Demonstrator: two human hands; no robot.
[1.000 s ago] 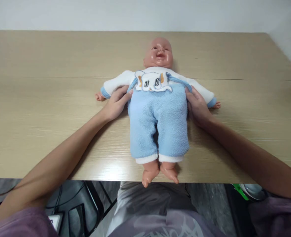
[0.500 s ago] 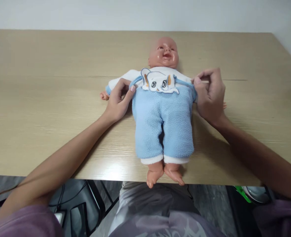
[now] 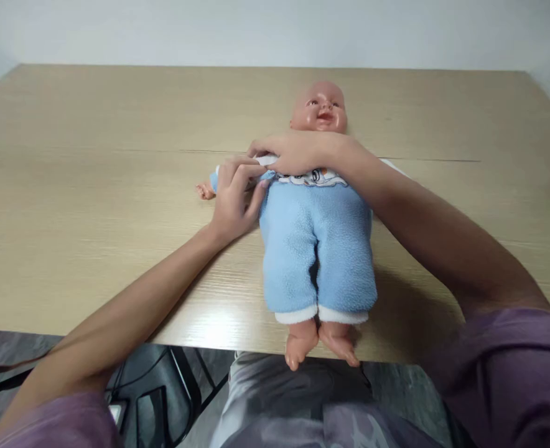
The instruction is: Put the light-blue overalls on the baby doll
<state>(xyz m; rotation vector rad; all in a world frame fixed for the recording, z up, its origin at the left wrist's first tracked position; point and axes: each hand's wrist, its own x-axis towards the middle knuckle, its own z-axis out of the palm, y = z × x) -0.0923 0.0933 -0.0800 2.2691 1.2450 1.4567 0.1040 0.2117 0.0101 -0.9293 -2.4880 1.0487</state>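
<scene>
A baby doll (image 3: 320,111) lies on its back on the wooden table (image 3: 93,186), head away from me, feet over the near edge. It wears fleecy blue dungarees (image 3: 319,242) over a white top. My left hand (image 3: 236,198) pinches the blue strap at the doll's left-side shoulder. My right hand (image 3: 293,151) reaches across the doll's chest and its fingers close on the white fabric and strap beside my left hand. My right forearm hides the bib picture and the doll's other arm.
Below the table's near edge are my grey-trousered lap (image 3: 275,398), dark chair legs and cables (image 3: 163,386) at the lower left. A pale wall (image 3: 275,31) runs behind the table.
My right hand has left the strap on the doll's right side and crossed over its chest to meet my left hand. The left hand stays at the same strap.
</scene>
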